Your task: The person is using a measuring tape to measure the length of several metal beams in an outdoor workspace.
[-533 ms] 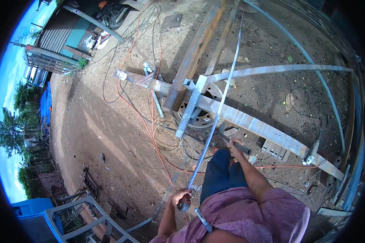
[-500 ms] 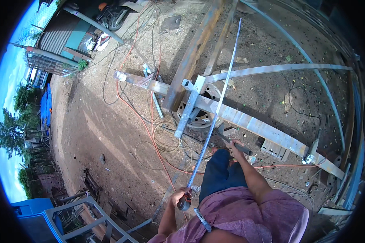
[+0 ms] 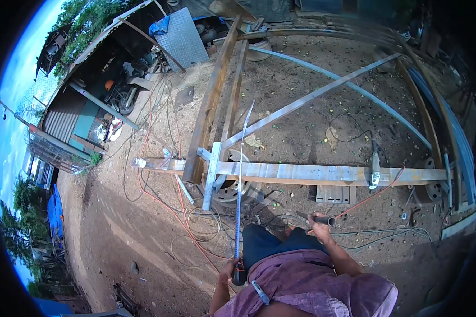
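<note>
At the lower middle, my left hand (image 3: 227, 270) is closed round a tape measure (image 3: 239, 274). Its long pale blade (image 3: 240, 182) is drawn out away from me and passes over the steel beam and a wheel rim. My right hand (image 3: 318, 228) grips a grey metal pipe (image 3: 328, 221) whose open round end points right; its other end narrows to the left. In front of both hands lies the steel beam (image 3: 301, 171), running crosswise. A short square tube (image 3: 211, 177) sits across the beam, left of the blade.
An angle grinder (image 3: 375, 166) rests on the beam at the right. Wheel rims (image 3: 232, 194) support the steel frame. Orange hoses and cables (image 3: 161, 203) trail over the dirt. A rusty beam (image 3: 212, 100) extends to the far side, and a thinner bar (image 3: 312, 98) slants across the frame.
The view has swung, so the beam now lies nearly level and more of the far frame shows. The tape blade stands more upright in view. Both hands keep their holds.
</note>
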Motion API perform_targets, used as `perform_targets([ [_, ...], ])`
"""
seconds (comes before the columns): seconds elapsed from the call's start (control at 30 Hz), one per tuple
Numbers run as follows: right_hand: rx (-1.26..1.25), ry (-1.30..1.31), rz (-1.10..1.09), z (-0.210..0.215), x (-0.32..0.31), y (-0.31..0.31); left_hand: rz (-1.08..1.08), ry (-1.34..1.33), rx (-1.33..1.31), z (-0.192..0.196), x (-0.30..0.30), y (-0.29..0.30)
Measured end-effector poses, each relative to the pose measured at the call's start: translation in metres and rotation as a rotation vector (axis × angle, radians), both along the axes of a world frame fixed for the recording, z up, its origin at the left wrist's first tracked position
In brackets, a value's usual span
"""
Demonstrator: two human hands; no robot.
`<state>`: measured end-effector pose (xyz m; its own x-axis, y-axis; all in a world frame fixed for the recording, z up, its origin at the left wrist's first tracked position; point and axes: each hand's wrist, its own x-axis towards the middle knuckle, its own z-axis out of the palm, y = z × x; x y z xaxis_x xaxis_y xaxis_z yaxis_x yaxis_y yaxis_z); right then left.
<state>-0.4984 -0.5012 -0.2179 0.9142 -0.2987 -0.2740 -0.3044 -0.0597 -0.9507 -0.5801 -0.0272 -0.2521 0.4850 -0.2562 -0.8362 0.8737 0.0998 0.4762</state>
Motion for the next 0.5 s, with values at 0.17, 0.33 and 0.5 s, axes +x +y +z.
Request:
perform_targets([
  [0.17,-0.064,-0.208,-0.382,0.013,-0.118,-0.05,-0.164,0.19,-0.189,0.004,0.007,-0.031],
  [0.33,-0.299,0.044,-0.501,0.024,-0.231,-0.056,-0.076,0.227,0.102,-0.009,-0.022,-0.041],
  [0.5,-0.629,-0.158,-0.824,-0.006,-0.391,-0.053,-0.16,0.171,0.091,0.021,-0.064,-0.079],
])
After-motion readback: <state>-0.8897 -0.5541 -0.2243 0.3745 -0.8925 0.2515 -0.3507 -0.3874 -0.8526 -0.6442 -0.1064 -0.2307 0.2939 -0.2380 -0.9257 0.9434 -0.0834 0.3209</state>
